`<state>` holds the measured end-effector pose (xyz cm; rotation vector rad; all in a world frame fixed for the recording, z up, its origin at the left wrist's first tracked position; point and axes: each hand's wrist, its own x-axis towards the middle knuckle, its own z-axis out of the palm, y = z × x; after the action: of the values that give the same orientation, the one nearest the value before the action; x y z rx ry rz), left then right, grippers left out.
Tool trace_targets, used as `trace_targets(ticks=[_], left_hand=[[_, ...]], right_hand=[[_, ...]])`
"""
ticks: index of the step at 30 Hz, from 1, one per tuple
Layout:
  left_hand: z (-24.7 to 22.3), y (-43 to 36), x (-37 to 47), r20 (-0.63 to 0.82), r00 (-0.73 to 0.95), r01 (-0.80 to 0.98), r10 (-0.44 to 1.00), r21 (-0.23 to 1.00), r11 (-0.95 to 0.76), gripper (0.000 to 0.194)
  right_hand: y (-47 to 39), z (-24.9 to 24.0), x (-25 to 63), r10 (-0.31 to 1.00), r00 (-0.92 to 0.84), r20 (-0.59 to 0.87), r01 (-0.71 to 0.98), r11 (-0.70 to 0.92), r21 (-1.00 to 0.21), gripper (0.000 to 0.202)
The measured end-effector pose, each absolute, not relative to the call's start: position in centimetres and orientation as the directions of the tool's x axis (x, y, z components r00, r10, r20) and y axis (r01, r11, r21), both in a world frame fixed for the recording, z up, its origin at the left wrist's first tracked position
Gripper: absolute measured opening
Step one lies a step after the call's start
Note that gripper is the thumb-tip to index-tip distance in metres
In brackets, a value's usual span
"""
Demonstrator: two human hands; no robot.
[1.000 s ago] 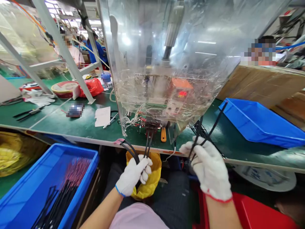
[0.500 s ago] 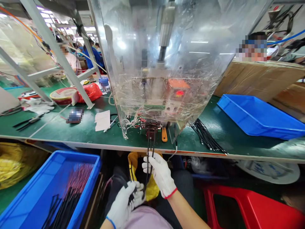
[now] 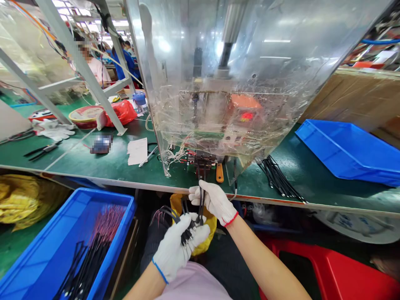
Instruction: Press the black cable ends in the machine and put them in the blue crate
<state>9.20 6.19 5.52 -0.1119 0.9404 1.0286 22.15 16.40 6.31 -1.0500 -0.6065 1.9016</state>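
Observation:
In a white glove with a blue cuff, my left hand is closed around a bundle of black cables with bright metal ends, low in front of my lap. Thin reddish wires trail from the bundle on the left. My right hand, gloved in white with a red cuff, pinches black cables below the table edge. These run up to a small dark fixture at the foot of a machine behind a clear plastic shield. Their lower ends reach my left hand.
On the left stands a blue bin with black cables and red wires. More black cables lie on the green table, near a blue tray. An orange handle sits beside the fixture. A red stool is at lower right.
My left hand has risen and moved right, bringing the cable bundle into clearer view. My right hand has moved up the cables toward the fixture. The whole view has shifted slightly.

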Motion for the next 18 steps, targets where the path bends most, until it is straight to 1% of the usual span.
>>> trace_targets(ticks=[7, 12, 18], left_hand=[[4.3, 6.0, 8.2, -0.760, 0.098, -0.775, 0.643, 0.347, 0.528, 0.012], [3.3, 5.7, 7.4, -0.782, 0.057, -0.789, 0.621, 0.346, 0.508, 0.013], [2.9, 5.9, 7.0, -0.792, 0.056, -0.778, 0.608, 0.346, 0.523, 0.012]], right_hand=[[19.0, 7.0, 21.4, 0.864, -0.217, -0.455, -0.515, -0.497, -0.698, 0.039], [19.4, 7.0, 21.3, 0.851, -0.203, -0.484, -0.502, -0.515, -0.695, 0.040], [19.6, 7.0, 21.2, 0.838, -0.189, -0.512, -0.506, -0.530, -0.680, 0.042]])
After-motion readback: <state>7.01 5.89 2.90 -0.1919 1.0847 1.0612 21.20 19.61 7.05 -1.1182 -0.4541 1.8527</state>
